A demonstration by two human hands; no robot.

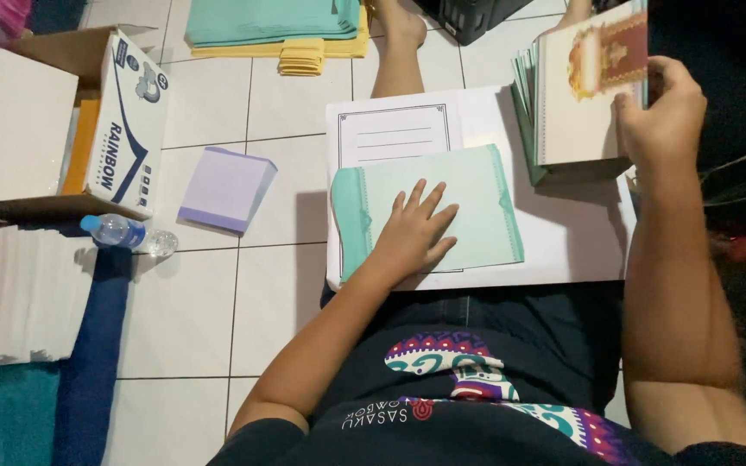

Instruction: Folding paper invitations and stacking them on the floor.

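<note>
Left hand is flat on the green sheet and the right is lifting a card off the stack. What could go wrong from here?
1. The right hand pinches the decorated card only at its edge, so it may bend or slip.
2. The card stack sits at the white board's far corner; a tug could topple it.
3. The left hand pins only the middle of the green sheet, so its ends may shift.

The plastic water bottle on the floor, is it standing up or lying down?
Lying down: the water bottle rests on its side on the tiled floor, blue cap pointing left, beside the cardboard box.
</note>
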